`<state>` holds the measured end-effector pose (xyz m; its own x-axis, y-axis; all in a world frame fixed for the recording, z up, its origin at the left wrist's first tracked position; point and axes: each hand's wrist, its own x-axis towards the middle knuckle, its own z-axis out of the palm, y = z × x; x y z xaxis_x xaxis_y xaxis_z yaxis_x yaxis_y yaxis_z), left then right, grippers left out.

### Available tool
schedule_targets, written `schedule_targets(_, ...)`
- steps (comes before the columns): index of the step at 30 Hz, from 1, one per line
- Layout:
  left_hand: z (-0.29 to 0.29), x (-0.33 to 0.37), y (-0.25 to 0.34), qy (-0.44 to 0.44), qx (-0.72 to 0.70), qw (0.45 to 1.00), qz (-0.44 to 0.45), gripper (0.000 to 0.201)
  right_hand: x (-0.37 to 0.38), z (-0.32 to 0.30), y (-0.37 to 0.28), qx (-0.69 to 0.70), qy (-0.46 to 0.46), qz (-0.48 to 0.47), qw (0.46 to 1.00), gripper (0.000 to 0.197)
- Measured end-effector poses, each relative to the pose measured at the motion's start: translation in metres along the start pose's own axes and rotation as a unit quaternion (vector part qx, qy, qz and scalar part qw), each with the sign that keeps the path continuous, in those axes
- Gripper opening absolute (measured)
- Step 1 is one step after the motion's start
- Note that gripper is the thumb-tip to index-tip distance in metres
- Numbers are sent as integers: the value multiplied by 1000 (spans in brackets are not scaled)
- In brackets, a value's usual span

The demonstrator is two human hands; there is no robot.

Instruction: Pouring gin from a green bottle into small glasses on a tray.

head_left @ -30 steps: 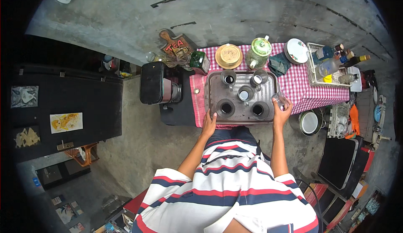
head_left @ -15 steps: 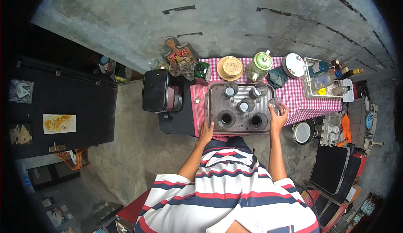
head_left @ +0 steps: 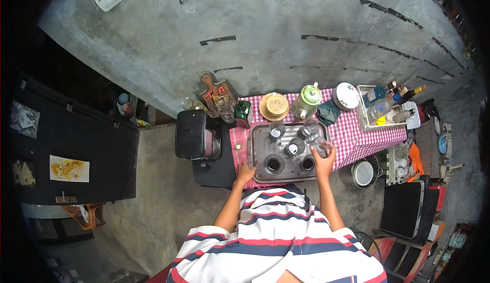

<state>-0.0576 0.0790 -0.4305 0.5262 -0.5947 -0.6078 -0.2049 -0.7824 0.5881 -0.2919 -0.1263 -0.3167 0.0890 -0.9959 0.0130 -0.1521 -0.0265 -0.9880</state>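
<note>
A brown rectangular tray point(head_left: 259, 145) lies on the checked tablecloth in front of me. My left hand point(head_left: 245, 173) grips its near left corner. In my right hand point(head_left: 324, 161) is a clear glass mug point(head_left: 318, 146), held by the fingers at the tray's right side; I cannot tell if its base touches the tray. Several other glass mugs stand on the tray: one at the back left point(head_left: 276, 129), one at the back right point(head_left: 309, 129), one in the middle point(head_left: 294, 148). Nearest me are two that look dark inside, a left mug point(head_left: 274, 164) and a right mug point(head_left: 308, 164).
Behind the tray are a wooden stand point(head_left: 277, 104), a green-lidded jug point(head_left: 310, 96), a dark cloth point(head_left: 328, 112) and a white round lid point(head_left: 347, 96). A bottle basket point(head_left: 363, 117) stands right; a black appliance point(head_left: 191, 135) stands left. A metal pot point(head_left: 363, 174) sits below the table's right side.
My right hand has brought the clear glass mug leftward, from the tray's right edge to over its right part. My left hand stays at the tray. The view has tilted up.
</note>
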Motion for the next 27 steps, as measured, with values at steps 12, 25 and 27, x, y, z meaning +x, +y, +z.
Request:
schedule_targets(12, -50, 78, 66, 281, -141, 934, 168, 93, -15, 17, -11, 7, 1, -9, 1000, 58)
schedule_targets(25, -65, 138, 90, 289, -226, 914, 173, 110, -19, 20, -15, 3, 36, -12, 999, 56)
schedule_targets(27, -60, 141, 89, 329, -222, 903, 163, 110, -18, 21, -14, 6, 39, -10, 999, 55)
